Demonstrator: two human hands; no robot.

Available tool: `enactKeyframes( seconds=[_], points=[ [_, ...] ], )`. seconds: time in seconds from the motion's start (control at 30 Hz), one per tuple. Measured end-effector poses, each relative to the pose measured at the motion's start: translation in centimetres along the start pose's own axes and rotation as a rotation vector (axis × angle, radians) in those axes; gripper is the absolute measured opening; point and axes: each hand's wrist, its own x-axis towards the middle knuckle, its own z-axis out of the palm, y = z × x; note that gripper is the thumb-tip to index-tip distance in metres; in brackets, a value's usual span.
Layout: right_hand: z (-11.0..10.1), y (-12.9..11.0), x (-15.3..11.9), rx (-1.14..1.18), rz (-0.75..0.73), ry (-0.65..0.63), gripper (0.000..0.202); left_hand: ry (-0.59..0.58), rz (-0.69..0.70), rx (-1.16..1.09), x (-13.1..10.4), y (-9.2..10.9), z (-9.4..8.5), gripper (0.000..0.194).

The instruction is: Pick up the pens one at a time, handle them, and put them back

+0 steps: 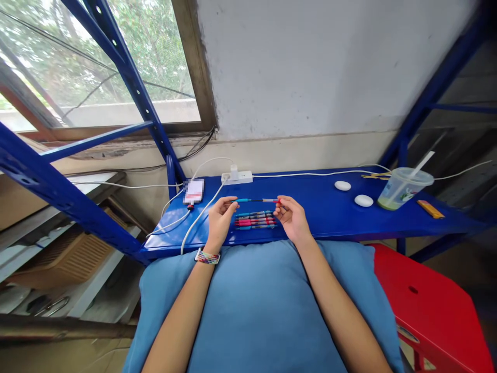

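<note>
My left hand (222, 217), with a multicoloured woven band at its wrist, pinches the blue end of a pen (256, 200). The pen lies level above the blue shelf, with a dark stretch in its middle and a clear part toward the right. At its red right end, the fingers of my right hand (290, 215) are closed on it. Whether the pen is in one piece or drawn apart, I cannot tell. Just below it, several pens (254, 220) with blue and red parts lie side by side on the shelf, between my hands.
Behind my hands are a white power strip (237, 177) with cables and a phone-like device (193, 191). Two white oval objects (364, 200), a plastic cup (406, 187) with a straw and an orange packet (430, 209) sit right. A blue cushion (256, 305) lies under my arms; a red stool (430, 295) stands right.
</note>
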Motion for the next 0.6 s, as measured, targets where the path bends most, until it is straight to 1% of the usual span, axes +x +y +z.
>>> enactKeyframes(
  seconds=[0.23, 0.43, 0.6],
  points=[
    [-0.23, 0.23, 0.09, 0.034, -0.031, 0.022, 0.026, 0.022, -0.013, 0.004, 0.06, 0.14, -0.12, 0.034],
    [-0.29, 0.37, 0.17, 0.016, -0.084, 0.052, 0.03, 0.022, 0.003, 0.016, 0.05, -0.26, -0.26, 0.034],
    [-0.29, 0.35, 0.22, 0.044, -0.08, 0.077, 0.028, 0.023, 0.0, 0.011, 0.03, -0.39, -0.32, 0.034]
  ],
)
